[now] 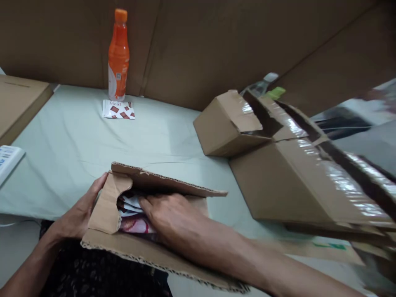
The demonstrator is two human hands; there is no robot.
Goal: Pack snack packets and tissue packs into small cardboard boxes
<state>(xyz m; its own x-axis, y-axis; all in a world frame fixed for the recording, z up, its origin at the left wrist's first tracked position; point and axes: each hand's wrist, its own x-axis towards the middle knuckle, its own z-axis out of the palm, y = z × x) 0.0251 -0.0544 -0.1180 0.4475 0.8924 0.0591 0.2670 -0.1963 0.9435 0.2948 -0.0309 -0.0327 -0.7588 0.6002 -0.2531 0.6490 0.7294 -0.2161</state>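
An opened cardboard box (107,206) with torn flaps is tilted near the table's front edge. My left hand (81,208) is closed on the left end of this box, its fingertips hidden behind the cardboard. Inside the box lie several white and brown packets (131,204) and a pink packet (136,225). My right hand (170,214) reaches down into the box beside these packets. Its fingertips are out of sight, so what they touch or grip does not show.
Against the cardboard wall stands an orange bottle (119,57), with a white and brown sachet (119,109) lying before it. Larger open cardboard boxes (278,181) sit on the right. A flat carton (21,101) and a white object (9,163) are at the left.
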